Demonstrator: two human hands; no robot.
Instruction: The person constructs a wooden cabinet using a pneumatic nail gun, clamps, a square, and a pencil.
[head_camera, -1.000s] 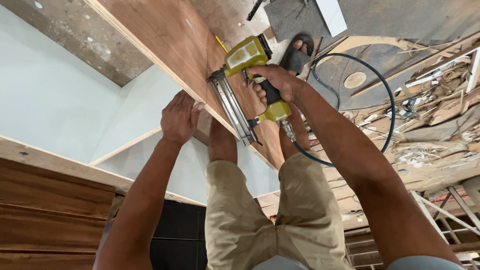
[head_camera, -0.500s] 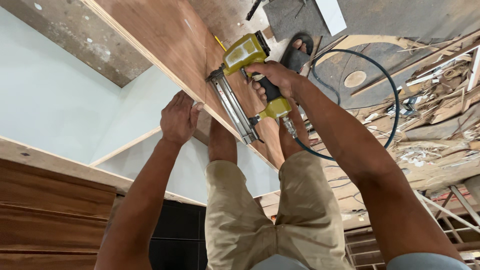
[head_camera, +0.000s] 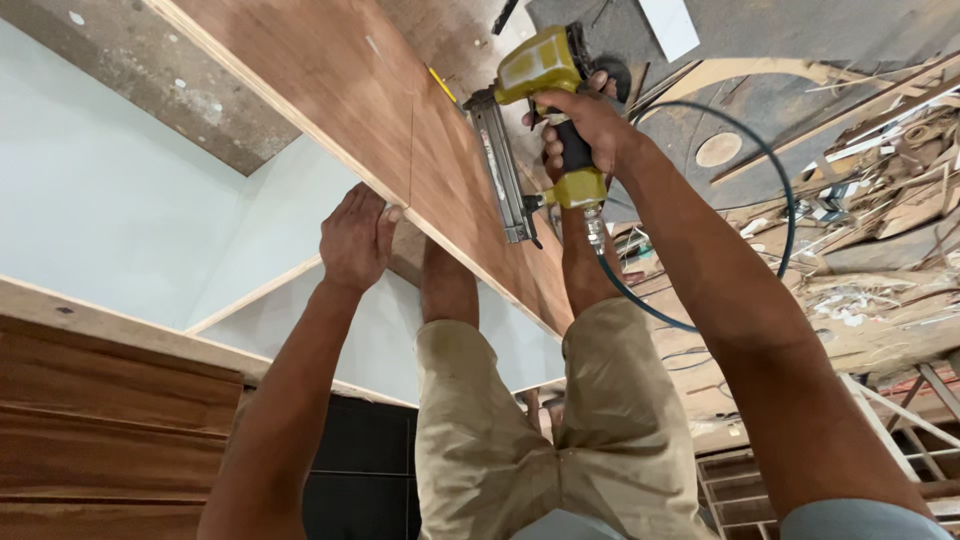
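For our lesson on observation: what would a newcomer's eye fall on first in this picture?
First, the yellow nail gun at top centre, gripped by the right hand, its nose against the long brown wooden panel. Next, the left hand pressed flat on the panel's lower edge, and the blue air hose looping right.

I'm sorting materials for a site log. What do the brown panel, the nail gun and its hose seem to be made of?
The panel looks like plywood with a matte reddish-brown veneer: grain shows, with a pale edge. The nail gun, in the right hand, seems yellow painted metal with a bare grey metal magazine. The hose looks like smooth blue plastic or rubber.
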